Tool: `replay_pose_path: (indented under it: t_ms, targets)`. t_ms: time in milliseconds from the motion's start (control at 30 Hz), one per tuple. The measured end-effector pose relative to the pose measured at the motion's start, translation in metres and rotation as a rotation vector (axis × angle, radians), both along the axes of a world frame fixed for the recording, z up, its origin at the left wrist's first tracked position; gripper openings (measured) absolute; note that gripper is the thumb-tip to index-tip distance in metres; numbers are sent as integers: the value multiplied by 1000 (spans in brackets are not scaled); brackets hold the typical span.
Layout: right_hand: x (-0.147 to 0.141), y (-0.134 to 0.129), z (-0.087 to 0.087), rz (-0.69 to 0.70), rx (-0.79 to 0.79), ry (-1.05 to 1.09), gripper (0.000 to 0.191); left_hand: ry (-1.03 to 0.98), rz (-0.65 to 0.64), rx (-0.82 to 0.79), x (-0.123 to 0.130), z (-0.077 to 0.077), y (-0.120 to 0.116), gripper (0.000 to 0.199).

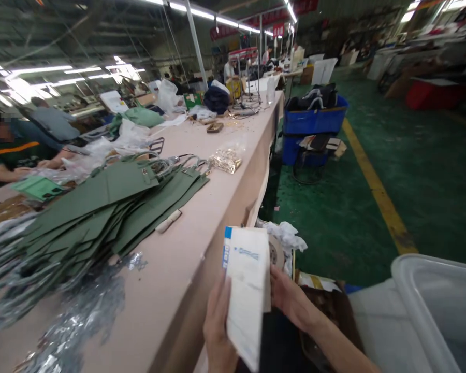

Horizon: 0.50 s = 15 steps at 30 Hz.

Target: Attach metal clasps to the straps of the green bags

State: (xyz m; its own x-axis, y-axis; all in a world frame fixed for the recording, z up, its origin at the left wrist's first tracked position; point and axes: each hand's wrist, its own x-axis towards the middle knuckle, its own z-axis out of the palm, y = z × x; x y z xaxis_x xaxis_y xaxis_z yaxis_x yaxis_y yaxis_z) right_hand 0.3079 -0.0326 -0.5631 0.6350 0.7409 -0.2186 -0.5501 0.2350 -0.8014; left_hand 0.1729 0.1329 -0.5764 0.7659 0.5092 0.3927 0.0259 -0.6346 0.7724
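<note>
A white, flat-sided carton [248, 290] with blue lettering and a blue strip along its upper left edge is held upright, just off the table's near side. My left hand [219, 324] grips its left side, thumb and fingers along the edge. On the opposite side, my right hand [289, 295] has its fingers against the carton; its fingertips are partly hidden behind it. A round brown roll [275, 253] shows just behind the carton. To the left, a pile of green fabric-like panels with grey cord handles [101, 202] lies on the long pink-topped table [159, 290].
Clear plastic wrappings [89, 316] and a bag of gold metal fittings [226, 159] lie on the table. A co-worker [19, 150] sits at the far left. Blue bins [314, 116] stand along the aisle; a large white tub [404, 311] is close on my right.
</note>
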Motion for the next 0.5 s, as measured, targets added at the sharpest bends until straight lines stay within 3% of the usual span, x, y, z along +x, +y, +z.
replay_pose_path:
  t_ms: [67,133,200,267,367,500]
  targets:
    - [-21,-23,-9,-63,-54,-31,81,94,-180,163,-9,-11,-21,68]
    - [-30,-41,-17,-145,-232,-130,75,253,-390,293,-19,-25,-37,87]
    - [-27,-58,-25,-206,-410,-216,65,429,-522,326,-24,-42,-42,96]
    - [-15,-77,-37,-267,-554,-301,58,614,-512,325,-20,-61,-36,91]
    - [4,-109,-55,-270,-790,-533,49,884,-433,394,3,-86,-16,65]
    - [17,-130,-68,79,-949,-987,39,1026,-444,711,40,-98,18,39]
